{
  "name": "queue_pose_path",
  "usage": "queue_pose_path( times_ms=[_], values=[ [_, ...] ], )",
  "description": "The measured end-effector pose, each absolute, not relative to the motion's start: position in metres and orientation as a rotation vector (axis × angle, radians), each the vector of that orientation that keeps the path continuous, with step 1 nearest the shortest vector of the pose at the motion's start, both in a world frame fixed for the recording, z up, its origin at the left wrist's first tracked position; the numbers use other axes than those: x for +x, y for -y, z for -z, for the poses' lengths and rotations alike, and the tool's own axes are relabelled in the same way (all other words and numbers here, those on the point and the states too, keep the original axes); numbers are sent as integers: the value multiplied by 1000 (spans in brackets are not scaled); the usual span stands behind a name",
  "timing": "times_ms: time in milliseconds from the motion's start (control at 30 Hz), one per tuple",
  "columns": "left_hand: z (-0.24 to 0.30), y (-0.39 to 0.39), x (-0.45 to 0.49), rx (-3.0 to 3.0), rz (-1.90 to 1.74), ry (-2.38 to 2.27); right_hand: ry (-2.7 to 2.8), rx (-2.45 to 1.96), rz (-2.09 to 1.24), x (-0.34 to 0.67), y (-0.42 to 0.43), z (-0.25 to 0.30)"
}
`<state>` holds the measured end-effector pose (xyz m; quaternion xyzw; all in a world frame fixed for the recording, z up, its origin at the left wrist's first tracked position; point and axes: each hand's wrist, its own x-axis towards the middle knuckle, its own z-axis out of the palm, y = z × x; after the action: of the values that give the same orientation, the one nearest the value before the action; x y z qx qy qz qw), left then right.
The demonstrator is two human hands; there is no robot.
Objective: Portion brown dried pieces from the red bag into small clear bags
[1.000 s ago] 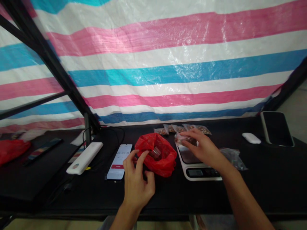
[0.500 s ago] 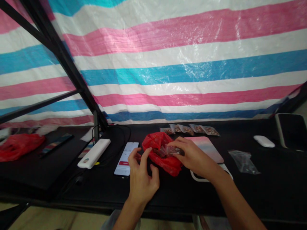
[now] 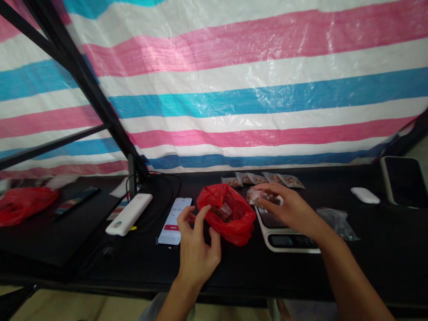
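Observation:
My right hand (image 3: pixel 290 208) pinches a small clear packet (image 3: pixel 254 196) of brown bits and holds it over the back of a white kitchen scale (image 3: pixel 284 238). My left hand (image 3: pixel 197 243) rests on the black table beside a red plastic bag (image 3: pixel 230 214), fingers loosely curled and apart, holding nothing. The red bag lies open, with brown bits and a small clear cup inside. A row of filled clear packets (image 3: pixel 264 179) lies behind the scale.
A phone (image 3: pixel 174 215) showing a timer lies left of the red bag, next to a white power bank (image 3: pixel 129 214) with cables. Empty clear bags (image 3: pixel 337 220), a white mouse (image 3: pixel 364 195) and a dark tablet (image 3: pixel 403 182) sit right. Another red bag (image 3: pixel 25 198) lies far left.
My right hand went from the scale to the red bag's mouth, then came back over the scale with the small packet. My left hand stayed beside the bag.

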<state>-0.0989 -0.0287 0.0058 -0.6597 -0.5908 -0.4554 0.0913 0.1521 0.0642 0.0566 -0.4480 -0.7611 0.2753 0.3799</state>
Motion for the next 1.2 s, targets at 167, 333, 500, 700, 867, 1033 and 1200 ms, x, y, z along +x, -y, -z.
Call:
queue_pose_path(
  times_ms=[167, 333, 500, 700, 867, 1033, 1200],
  values=[
    [-5, 29, -100, -1917, 1365, 1766, 1969, -1360, -493, 185, -74, -43],
    [-5, 28, -100, -1873, 1395, 1781, 1972, -1281, -248, 198, -72, -43],
    [-3, 27, -97, -1895, 1390, 1782, 1912, -1251, -103, 205, -71, -52],
    [-5, 27, -103, -1759, 1429, 1884, 1917, -1341, -82, 209, -76, -50],
    [-12, 21, -109, -1593, 1541, 1970, 1918, -1349, -76, 206, -78, -44],
    [-13, 21, -100, -1637, 1554, 1879, 1996, -1309, -99, 207, -77, -39],
    [-14, 26, -91, -1696, 1558, 1785, 2021, -1353, -129, 207, -72, -41]
  ],
)
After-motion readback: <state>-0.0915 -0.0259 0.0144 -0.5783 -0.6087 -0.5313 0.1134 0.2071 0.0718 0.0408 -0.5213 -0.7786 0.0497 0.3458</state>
